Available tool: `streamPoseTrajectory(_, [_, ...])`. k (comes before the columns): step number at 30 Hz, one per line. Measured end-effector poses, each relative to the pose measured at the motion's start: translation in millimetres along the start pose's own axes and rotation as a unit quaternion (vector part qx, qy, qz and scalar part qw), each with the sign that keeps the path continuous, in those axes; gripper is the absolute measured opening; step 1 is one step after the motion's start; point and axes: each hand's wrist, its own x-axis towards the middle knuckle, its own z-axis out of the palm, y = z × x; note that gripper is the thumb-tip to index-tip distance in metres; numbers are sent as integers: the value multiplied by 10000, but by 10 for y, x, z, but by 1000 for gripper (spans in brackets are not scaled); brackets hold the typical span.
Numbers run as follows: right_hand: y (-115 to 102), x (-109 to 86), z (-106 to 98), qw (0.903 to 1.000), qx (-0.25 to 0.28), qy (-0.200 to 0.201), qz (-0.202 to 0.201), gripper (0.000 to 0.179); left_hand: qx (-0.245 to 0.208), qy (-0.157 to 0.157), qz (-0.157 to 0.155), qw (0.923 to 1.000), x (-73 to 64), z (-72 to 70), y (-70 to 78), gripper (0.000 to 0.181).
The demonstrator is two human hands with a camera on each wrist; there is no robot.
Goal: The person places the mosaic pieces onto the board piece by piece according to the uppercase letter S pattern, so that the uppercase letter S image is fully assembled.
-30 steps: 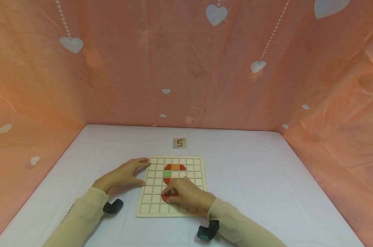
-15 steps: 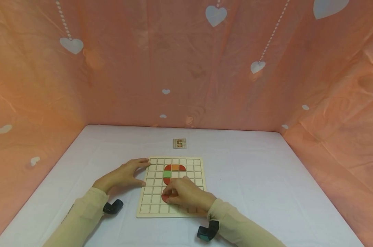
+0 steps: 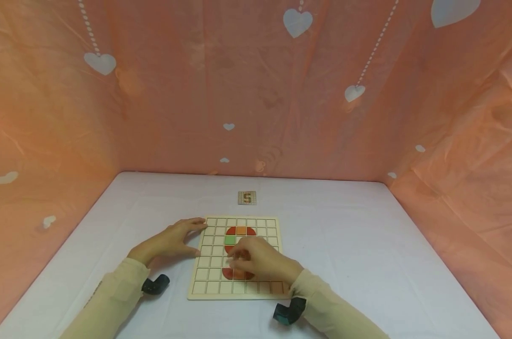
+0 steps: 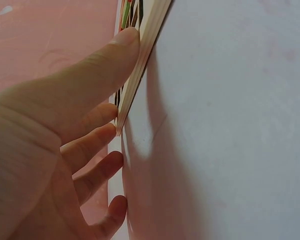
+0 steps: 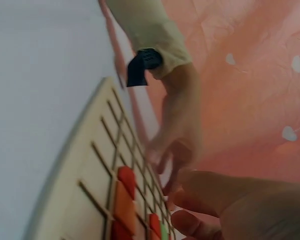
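A wooden grid board (image 3: 201, 286) lies flat on the white table. On it, red (image 3: 230, 231), orange (image 3: 241, 230) and green (image 3: 230, 239) tiles form a curve near the far side. A nearer row shows a red tile (image 3: 227, 273) and an orange tile (image 3: 239, 274), partly covered by my right hand (image 3: 262, 259). That hand hovers over the middle of the board, fingers loosely bent, with no tile visible between thumb and fingers. My left hand (image 3: 171, 240) rests its thumb (image 4: 126, 40) and fingertips against the board's left edge and far-left corner, fingers spread.
Beyond the board lies a small card (image 3: 247, 197) printed with an S-like figure on a grid. A dark wrist mount (image 3: 156, 284) sits on the left sleeve, another (image 3: 290, 311) on the right. Orange cloth walls (image 3: 256, 94) with hearts enclose the table.
My right hand has moved slightly away from the near red tile, up and to the right, uncovering the orange tile beside it. My left hand stays on the board's edge.
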Motion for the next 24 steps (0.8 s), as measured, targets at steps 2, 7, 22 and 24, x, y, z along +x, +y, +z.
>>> streamPoseTrajectory(2, [10,1,-37,9999,140,22,57,22,2,8,36,10000,4,3,2,75])
streamPoseTrajectory(7, [32,-4,-141,9993,286,235,-17,21,80,15,43,10000,4,8,-10,75])
streamPoseTrajectory(22, [214,-107,-457,9945,435,871,374,25,62,-31,-126,9999,28,7,-21,75])
streamPoseTrajectory(24, [250,-124,-492,9936,411,962,418,24,31,-37,-176,9998,30,10,-16,74])
